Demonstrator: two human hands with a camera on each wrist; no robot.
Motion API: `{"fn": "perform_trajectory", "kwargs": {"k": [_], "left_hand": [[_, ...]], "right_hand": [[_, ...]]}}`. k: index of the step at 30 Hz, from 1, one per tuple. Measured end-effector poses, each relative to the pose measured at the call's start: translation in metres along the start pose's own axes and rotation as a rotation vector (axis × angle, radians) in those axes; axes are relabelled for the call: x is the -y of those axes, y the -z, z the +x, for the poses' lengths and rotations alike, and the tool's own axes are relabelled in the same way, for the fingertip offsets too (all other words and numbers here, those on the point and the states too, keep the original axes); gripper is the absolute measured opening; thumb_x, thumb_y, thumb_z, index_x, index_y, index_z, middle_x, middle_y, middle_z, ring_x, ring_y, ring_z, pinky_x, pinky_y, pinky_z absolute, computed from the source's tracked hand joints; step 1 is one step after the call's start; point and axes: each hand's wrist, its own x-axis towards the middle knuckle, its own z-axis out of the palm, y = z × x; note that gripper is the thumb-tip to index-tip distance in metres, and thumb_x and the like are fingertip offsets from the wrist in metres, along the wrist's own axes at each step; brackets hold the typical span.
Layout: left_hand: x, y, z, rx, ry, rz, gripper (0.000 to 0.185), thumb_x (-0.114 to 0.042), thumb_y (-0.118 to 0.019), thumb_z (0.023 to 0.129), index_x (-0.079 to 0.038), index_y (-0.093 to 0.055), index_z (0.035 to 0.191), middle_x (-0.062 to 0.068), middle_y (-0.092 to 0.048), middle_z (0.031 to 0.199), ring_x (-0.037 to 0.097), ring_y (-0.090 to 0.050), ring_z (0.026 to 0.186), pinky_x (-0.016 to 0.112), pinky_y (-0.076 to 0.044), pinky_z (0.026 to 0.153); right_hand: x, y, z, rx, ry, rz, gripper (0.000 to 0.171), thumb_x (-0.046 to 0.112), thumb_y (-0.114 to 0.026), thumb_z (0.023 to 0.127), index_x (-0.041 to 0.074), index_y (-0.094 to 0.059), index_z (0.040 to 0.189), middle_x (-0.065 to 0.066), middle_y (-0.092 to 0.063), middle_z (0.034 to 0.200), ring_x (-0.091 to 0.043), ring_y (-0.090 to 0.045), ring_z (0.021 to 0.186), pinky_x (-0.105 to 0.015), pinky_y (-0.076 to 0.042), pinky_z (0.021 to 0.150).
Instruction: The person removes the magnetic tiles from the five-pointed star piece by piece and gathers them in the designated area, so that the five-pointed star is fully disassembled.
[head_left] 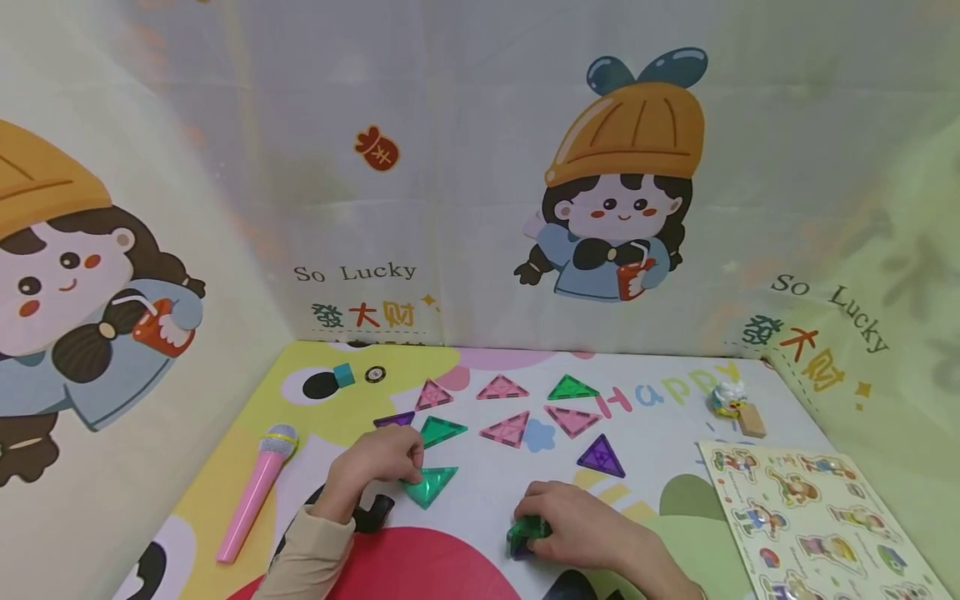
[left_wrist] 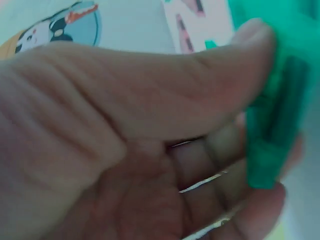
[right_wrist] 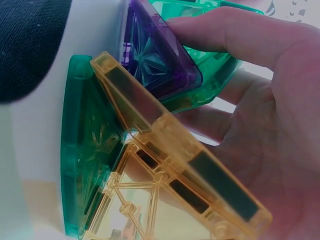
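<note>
1. Right hand (head_left: 581, 529), lower centre of the head view: fingers curled around a small stack of tiles (head_left: 527, 535) resting on the surface (head_left: 480, 500). Right wrist view shows the stack as green (right_wrist: 85, 150), yellow (right_wrist: 180, 170) and purple (right_wrist: 155, 55) translucent tiles, thumb and fingers closed about them.
2. Left hand (head_left: 378, 462), left of centre: thumb and fingers pinch one corner of a green triangle tile (head_left: 429, 483) lying flat on the surface. Left wrist view shows the thumb (left_wrist: 220, 75) pressed on the tile's edge (left_wrist: 280, 100). Beige sleeve (head_left: 307, 558) at the wrist.
3. Black object (head_left: 372, 510), just beside the left wrist; identity cannot be told.
4. Pink toy microphone (head_left: 255, 492), lying on the surface, well left of the left hand.
5. Sticker or puzzle sheet with cartoon figures (head_left: 810, 517), right edge of the surface.
6. Purple triangle tile (head_left: 601, 457), flat, just beyond the right hand.
7. Green triangle tile (head_left: 441, 430) and purple tile (head_left: 395, 419), flat, just beyond the left hand.
8. Pink triangle tiles (head_left: 507, 428) (head_left: 573, 419) (head_left: 502, 387) (head_left: 432, 394) and one green tile (head_left: 572, 388), spread mid-surface.
9. Small toy figure (head_left: 727, 399) with a wooden block (head_left: 751, 422), far right.
10. Printed backdrop with cartoon figure in orange hat (head_left: 618, 183), behind the surface.
</note>
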Motion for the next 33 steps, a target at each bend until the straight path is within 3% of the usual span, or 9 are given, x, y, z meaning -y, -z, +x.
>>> {"fn": "perform_trajectory", "kwargs": {"k": [7, 14, 18, 25, 33], "left_hand": [[0.011, 0.006, -0.001, 0.0, 0.071, 0.08, 0.028, -0.016, -0.082, 0.078, -0.013, -0.058, 0.064, 0.0, -0.051, 0.062, 0.016, -0.048, 0.059, 0.029, -0.034, 0.056], [0.007, -0.001, 0.007, -0.098, 0.052, 0.115, 0.029, -0.018, -0.084, 0.077, -0.016, -0.058, 0.063, -0.002, -0.053, 0.061, 0.015, -0.051, 0.062, 0.031, -0.039, 0.058], [0.0, -0.006, 0.008, -0.077, -0.028, 0.01, 0.023, -0.021, -0.083, 0.079, -0.018, -0.062, 0.071, -0.003, -0.056, 0.066, 0.014, -0.052, 0.065, 0.029, -0.043, 0.058], [-0.016, -0.023, 0.017, 0.056, -0.269, -0.09, 0.013, -0.025, -0.077, 0.087, -0.024, -0.065, 0.08, -0.007, -0.052, 0.064, 0.007, -0.047, 0.06, 0.023, -0.04, 0.058], [-0.035, -0.04, 0.017, 0.155, -0.33, -0.109, 0.011, -0.026, -0.076, 0.087, -0.026, -0.067, 0.082, -0.009, -0.054, 0.066, 0.003, -0.047, 0.062, 0.02, -0.04, 0.06]], "right_hand": [[0.0, 0.0, 0.0, -0.001, -0.005, 0.007, 0.02, 0.025, -0.074, 0.085, 0.028, -0.074, 0.105, 0.016, -0.062, 0.098, 0.002, -0.05, 0.083, -0.024, -0.051, 0.078], [-0.001, -0.001, 0.001, 0.007, -0.012, 0.014, 0.02, 0.027, -0.074, 0.085, 0.028, -0.073, 0.105, 0.017, -0.062, 0.098, 0.002, -0.05, 0.083, -0.024, -0.051, 0.078], [-0.001, 0.0, 0.001, 0.003, -0.015, 0.032, 0.02, 0.024, -0.074, 0.084, 0.027, -0.074, 0.104, 0.017, -0.062, 0.097, 0.001, -0.05, 0.083, -0.024, -0.051, 0.077], [-0.003, 0.003, 0.0, -0.035, -0.003, 0.049, 0.025, 0.013, -0.072, 0.081, 0.022, -0.074, 0.104, 0.015, -0.063, 0.098, 0.002, -0.053, 0.085, -0.024, -0.051, 0.079], [-0.008, 0.008, 0.001, -0.088, -0.047, 0.099, 0.028, 0.003, -0.063, 0.082, 0.015, -0.075, 0.104, 0.012, -0.066, 0.095, 0.0, -0.052, 0.08, -0.024, -0.05, 0.076]]}}
